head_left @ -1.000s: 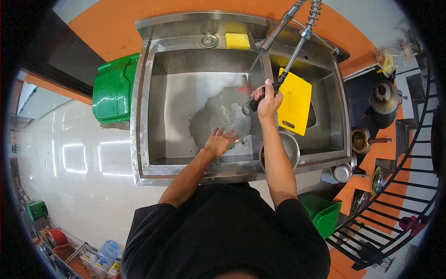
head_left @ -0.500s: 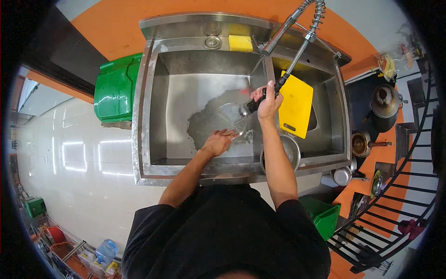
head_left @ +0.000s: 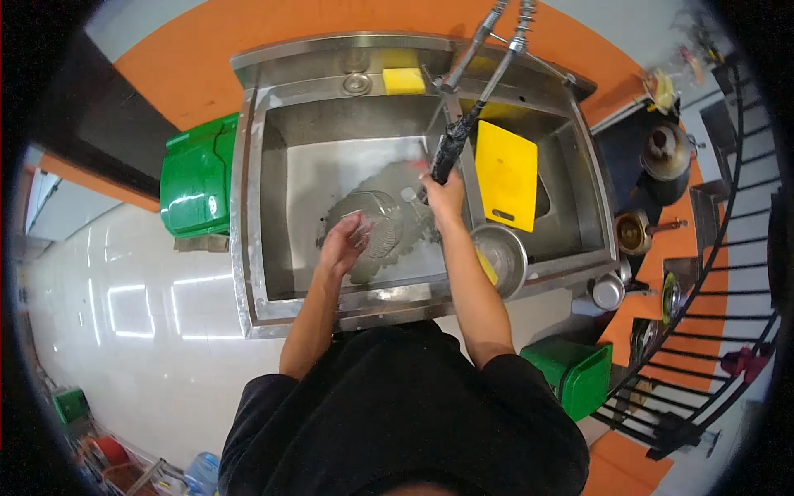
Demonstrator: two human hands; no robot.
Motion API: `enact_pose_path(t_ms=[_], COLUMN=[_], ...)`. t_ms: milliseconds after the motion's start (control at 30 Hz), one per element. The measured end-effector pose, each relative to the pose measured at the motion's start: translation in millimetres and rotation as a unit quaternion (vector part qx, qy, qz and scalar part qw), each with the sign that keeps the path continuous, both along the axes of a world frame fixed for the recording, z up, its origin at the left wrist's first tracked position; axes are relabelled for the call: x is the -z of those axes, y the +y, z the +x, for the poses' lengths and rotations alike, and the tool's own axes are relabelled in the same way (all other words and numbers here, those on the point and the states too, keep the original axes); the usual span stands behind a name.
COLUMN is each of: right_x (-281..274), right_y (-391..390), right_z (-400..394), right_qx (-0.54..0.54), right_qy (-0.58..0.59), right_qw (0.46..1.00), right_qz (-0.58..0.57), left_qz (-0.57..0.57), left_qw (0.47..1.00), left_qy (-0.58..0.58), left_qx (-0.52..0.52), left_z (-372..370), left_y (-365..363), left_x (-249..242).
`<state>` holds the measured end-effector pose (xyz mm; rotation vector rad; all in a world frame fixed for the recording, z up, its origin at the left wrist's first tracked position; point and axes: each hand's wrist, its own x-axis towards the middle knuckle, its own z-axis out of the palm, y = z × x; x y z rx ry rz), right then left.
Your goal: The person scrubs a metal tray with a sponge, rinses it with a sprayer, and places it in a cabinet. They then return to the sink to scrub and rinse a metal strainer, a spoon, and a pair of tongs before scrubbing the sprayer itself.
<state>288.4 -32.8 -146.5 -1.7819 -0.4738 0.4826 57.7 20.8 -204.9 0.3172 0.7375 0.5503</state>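
Note:
My right hand (head_left: 444, 197) is wrapped round the black handle of a spray faucet (head_left: 451, 149), its nozzle pointing down over the left sink basin (head_left: 318, 157). In that basin, a round wire strainer (head_left: 379, 225) with fine concentric rings is tilted above the wet bottom. My left hand (head_left: 343, 245) has its fingers closed at the strainer's left edge. Motion blurs the fingertips a little. Beside my right forearm, a round metal bowl (head_left: 511, 256) sits on the front of the sink, with something yellow partly visible in it.
A yellow cutting board (head_left: 506, 174) leans in the right basin. A yellow sponge (head_left: 404, 81) lies on the back ledge near a round drain strainer (head_left: 357, 83). Green bins (head_left: 198, 178) flank the sink. Pots (head_left: 633, 231) stand at the right.
My left hand has moved left with the wire strainer, which now looks more tilted. My right hand, still on the sprayer, has shifted slightly toward me. The whole view has shifted a little.

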Motion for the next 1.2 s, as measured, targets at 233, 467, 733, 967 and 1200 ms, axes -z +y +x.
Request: enact_pose_path(t_ms=[233,467,733,967,1200], right_x=[24,22,52,81,85], right_y=[-12,-30,-10,11,31], right_z=[-28,-73,-76,-87,-119], right_qx=[-0.026,-0.167,-0.164,-0.271,-0.264], right_qy=[0.377,0.509,0.407,0.425,0.28], right_qw=[0.893,0.844,0.892,0.859,0.923], right_qz=[0.246,-0.03,0.107,0.085,0.005], left_qz=[-0.089,-0.022,0.35,0.312,-0.149], left_qw=[0.987,0.982,0.812,0.645,0.568], left_qy=[-0.095,-0.166,0.449,0.574,0.763], left_qx=[-0.093,-0.09,-0.128,-0.397,-0.269], left_z=[-31,-55,-109,-284,-505], left_y=[3,-10,-16,-117,-445], left_x=[13,-5,-8,-37,221])
